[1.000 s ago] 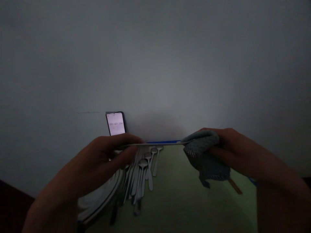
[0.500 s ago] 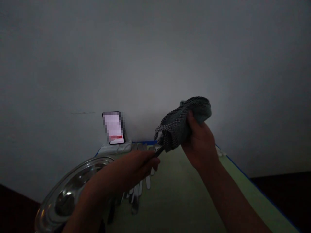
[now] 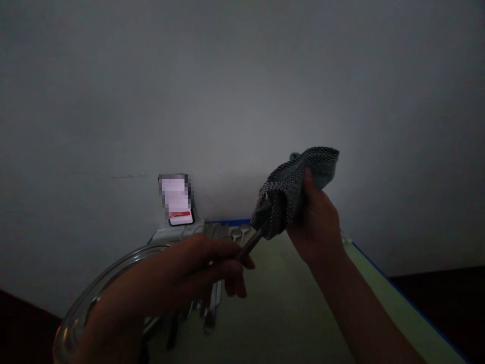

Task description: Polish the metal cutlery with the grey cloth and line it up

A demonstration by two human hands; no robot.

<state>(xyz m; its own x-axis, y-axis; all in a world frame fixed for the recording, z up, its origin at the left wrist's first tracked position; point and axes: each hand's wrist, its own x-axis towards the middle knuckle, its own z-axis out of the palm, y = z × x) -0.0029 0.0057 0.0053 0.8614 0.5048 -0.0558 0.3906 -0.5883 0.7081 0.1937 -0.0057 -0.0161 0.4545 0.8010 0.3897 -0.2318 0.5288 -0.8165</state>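
Note:
My right hand grips a folded grey-green cloth with a black-and-white checked border, thumb on top. Pinched between the thumb and fingers of my left hand is the handle of a slim metal utensil. Its far end runs up into the cloth and is hidden, so I cannot tell its exact kind. Both hands are held above the table. Below my left hand lie several pieces of cutlery, among them spoons, partly covered by the hand.
A shiny metal bowl stands at the left, partly behind my left forearm. Behind it a phone with a lit screen leans upright on a white object. The pale green table has blue edges and meets a grey wall.
The cloth and my right hand have shifted slightly to the right. More of the utensil's handle shows outside the cloth. My left hand has turned and come a little lower and nearer.

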